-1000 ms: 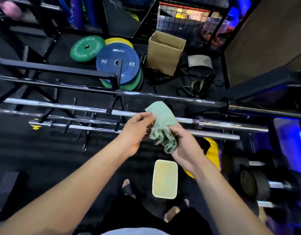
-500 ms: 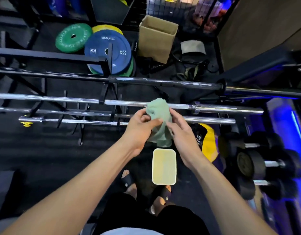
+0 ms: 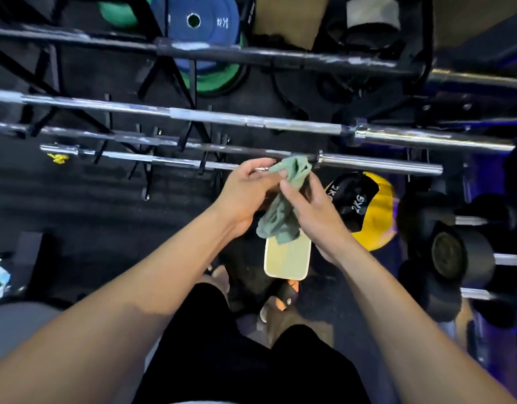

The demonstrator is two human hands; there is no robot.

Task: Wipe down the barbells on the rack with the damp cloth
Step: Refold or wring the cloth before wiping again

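Observation:
Both of my hands hold a crumpled green cloth just in front of the rack. My left hand pinches its upper end and my right hand grips it lower down, so its tail hangs between them. The cloth's top lies by the collar of the nearest chrome barbell; whether it touches the bar I cannot tell. Behind it, more barbells lie across the black rack: a thin dark one, a long chrome one and a black one.
A pale yellow tub sits on the floor below the cloth, by my sandalled feet. A yellow and black 2 kg ball lies right of it, with black dumbbells beyond. Blue and green plates and a cardboard box stand behind the rack.
The view has tilted down and come closer to the rack. The cloth, bunched between both hands before, now hangs stretched out longer between them, over the tub.

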